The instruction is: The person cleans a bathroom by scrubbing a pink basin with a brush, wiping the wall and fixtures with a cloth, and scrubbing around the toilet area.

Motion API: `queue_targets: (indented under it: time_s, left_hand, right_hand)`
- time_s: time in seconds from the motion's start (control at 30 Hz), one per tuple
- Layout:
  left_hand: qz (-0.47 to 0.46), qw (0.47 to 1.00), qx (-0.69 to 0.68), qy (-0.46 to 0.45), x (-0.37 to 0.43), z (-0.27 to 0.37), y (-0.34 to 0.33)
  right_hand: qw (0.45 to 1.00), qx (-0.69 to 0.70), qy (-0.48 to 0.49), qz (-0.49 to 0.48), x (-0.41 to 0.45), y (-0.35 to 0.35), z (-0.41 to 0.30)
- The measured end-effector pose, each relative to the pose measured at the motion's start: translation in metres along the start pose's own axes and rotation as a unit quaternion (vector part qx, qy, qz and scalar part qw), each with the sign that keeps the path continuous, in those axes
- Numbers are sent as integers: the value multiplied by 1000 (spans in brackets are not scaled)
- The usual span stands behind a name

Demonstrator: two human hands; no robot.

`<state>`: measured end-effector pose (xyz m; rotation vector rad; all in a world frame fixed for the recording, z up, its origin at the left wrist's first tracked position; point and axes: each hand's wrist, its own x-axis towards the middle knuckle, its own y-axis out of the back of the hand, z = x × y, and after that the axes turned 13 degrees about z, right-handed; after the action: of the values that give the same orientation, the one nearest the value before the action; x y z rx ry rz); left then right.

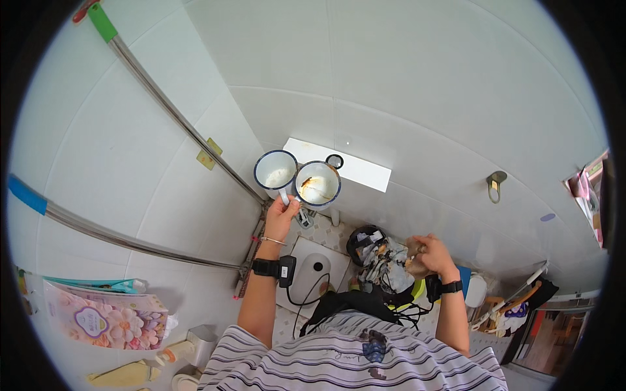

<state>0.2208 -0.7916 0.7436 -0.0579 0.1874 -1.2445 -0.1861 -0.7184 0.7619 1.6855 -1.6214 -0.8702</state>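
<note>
My left hand (279, 219) grips the handles of two white enamel mugs with dark blue rims. The left mug (275, 169) has pale residue inside. Brown stains mark the bottom of the right mug (318, 183). Both mugs are held in front of a white toilet cistern (364, 172) with a round push button (334, 162). At the lower right, my right hand (434, 255) is closed on a crumpled brownish thing (416, 259), whose kind I cannot tell. Beside that hand is a heap of grey patterned crumpled material (391, 266), next to a black bin (356, 250).
A squat toilet (313, 281) is set in the floor below the mugs. Two long metal poles, one with a green grip (102, 22) and one with a blue grip (27, 195), lean on the left wall. A tissue pack (107, 317) hangs lower left; a hook (496, 185) is on the wall.
</note>
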Motion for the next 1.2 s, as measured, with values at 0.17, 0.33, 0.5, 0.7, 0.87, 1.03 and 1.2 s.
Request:
queue_targets:
  time_s: [0.17, 0.33, 0.5, 0.7, 0.87, 1.03, 1.2]
  left_hand:
    - [-30, 999, -22, 15, 10, 1, -14]
    - [-96, 994, -42, 26, 60, 6, -18]
    - [-113, 993, -25, 24, 76, -2, -24]
    - [-82, 996, -38, 28, 26, -14, -73]
    - [-62, 995, -72, 26, -7, -41, -126]
    - [-40, 999, -33, -1, -12, -44, -146]
    - [-27, 998, 18, -57, -33, -36, -140]
  right_hand:
    - [1000, -20, -14, 12, -13, 0, -1]
    - [1000, -24, -8, 15, -17, 0, -10]
    - [999, -5, -10, 51, -26, 3, -8]
    - [998, -35, -26, 47, -29, 8, -4]
    - [998, -20, -33, 41, -24, -1, 3]
    - [998, -1, -30, 47, -24, 6, -2]
    - [997, 16, -54, 53, -32, 10, 5]
